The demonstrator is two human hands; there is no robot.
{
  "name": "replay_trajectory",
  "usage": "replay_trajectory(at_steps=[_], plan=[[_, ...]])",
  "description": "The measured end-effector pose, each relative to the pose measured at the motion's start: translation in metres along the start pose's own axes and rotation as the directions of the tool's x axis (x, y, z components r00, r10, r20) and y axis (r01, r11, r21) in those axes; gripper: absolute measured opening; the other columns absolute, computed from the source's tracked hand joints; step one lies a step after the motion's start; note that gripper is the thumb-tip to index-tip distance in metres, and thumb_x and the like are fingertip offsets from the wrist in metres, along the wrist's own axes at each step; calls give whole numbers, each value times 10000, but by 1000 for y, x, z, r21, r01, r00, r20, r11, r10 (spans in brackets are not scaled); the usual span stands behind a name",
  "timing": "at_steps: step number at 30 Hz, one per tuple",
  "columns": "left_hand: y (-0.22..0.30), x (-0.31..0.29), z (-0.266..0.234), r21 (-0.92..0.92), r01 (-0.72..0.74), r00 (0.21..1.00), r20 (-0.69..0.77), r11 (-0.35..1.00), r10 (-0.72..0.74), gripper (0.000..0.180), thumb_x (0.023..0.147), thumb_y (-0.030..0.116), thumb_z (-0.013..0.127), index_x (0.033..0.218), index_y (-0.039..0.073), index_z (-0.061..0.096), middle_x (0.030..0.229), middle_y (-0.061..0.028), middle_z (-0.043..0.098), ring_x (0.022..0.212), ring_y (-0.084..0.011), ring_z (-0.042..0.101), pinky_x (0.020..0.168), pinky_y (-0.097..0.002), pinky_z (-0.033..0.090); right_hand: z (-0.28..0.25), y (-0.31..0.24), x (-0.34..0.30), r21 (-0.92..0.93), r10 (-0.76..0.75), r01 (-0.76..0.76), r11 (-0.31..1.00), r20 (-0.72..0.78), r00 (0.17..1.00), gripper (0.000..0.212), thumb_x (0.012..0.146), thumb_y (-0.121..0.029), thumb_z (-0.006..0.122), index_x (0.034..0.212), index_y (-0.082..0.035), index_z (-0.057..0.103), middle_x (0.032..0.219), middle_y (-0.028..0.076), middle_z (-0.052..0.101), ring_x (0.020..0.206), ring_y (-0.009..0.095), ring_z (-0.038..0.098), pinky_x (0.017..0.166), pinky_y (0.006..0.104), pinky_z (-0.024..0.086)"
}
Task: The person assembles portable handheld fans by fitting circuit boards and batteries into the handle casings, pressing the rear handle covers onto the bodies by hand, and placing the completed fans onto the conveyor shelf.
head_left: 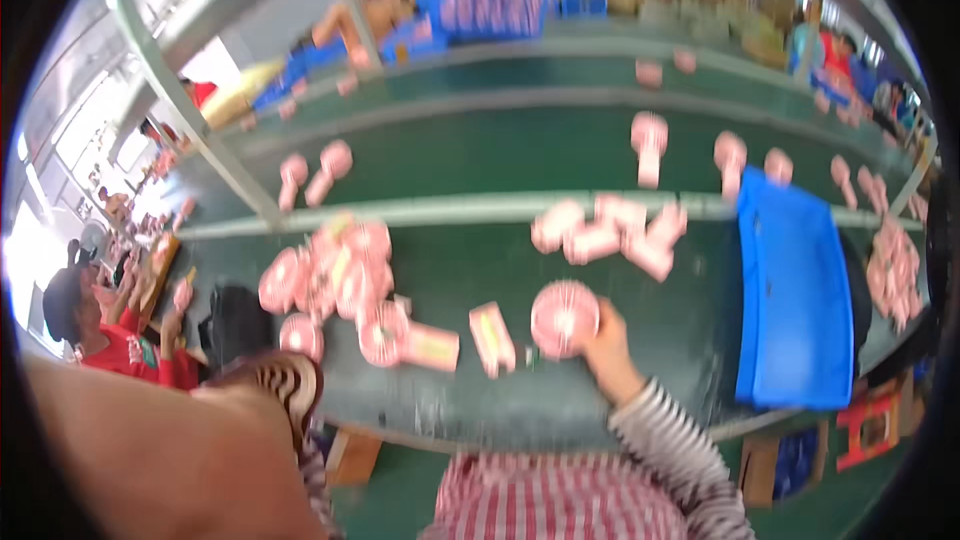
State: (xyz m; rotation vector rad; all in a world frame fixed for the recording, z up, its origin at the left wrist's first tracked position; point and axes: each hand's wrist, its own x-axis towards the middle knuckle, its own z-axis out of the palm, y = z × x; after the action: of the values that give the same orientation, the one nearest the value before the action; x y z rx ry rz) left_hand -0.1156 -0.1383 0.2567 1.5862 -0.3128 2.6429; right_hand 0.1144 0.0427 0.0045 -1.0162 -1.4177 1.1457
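Note:
My right hand (pixel 612 355) is closed on a pink handheld fan (pixel 565 319), gripping the right side of its round grille just above the green table. Left of it lies a pink handle-shaped piece (pixel 492 339) with a yellowish strip. Farther left another pink fan (pixel 384 333) rests with its handle pointing right, beside a heap of pink fans (pixel 340 265). Several pink fan parts (pixel 610 230) lie beyond my right hand. My left hand (pixel 170 440) looms large and blurred at the lower left, raised close to the camera; its fingers cannot be made out.
On the right a blue plastic bin (pixel 797 300) stands on the table, with more pink fans (pixel 893 270) past it. A green conveyor belt (pixel 480 155) carrying spaced fans runs behind a pale rail (pixel 450 210). A person in red (pixel 130 345) sits at the left.

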Motion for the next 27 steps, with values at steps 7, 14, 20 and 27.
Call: replay_trajectory(at_steps=[7, 14, 20, 27], plan=[[-46, -5, 16, 117, -98, 989, -102, 988, 110, 753, 802, 568, 500, 1333, 56, 349, 1307, -228, 383, 1228, -385, 344, 1005, -579, 238, -7, 28, 16, 318, 209, -199, 927, 2, 978, 385, 749, -51, 670, 1095, 32, 523, 1005, 73, 606, 898, 136, 581, 820, 267, 465], [-85, 6, 51, 116, -131, 985, -98, 985, 142, 764, 798, 573, 505, 1333, 53, 344, 1295, -234, 395, 1218, -387, 360, 1007, -580, 236, -14, 24, -1, 375, 236, -223, 900, 12, 972, 479, 745, -10, 669, 1176, 44, 468, 1080, 91, 586, 957, 149, 576, 862, 284, 460], [-123, -6, 51, 612, -240, 693, 652, 754, -308, 592, 733, 351, 601, 1178, -14, 464, 1148, -199, 522, 1092, -331, 491, 950, -478, 350, -34, 35, -5, 393, 327, -290, 873, -31, 944, 457, 733, 11, 638, 1162, 35, 484, 1064, 85, 588, 949, 145, 570, 840, 272, 463], [-168, -159, -61, 871, -6, -188, 482, 492, -856, 389, 698, 55, 605, 1080, -1, 553, 1080, -149, 564, 1021, -323, 535, 861, -392, 445, -60, 28, 12, 346, 251, -172, 923, -199, 947, 396, 749, -46, 652, 1117, 26, 522, 1013, 62, 602, 896, 128, 566, 817, 265, 453]])
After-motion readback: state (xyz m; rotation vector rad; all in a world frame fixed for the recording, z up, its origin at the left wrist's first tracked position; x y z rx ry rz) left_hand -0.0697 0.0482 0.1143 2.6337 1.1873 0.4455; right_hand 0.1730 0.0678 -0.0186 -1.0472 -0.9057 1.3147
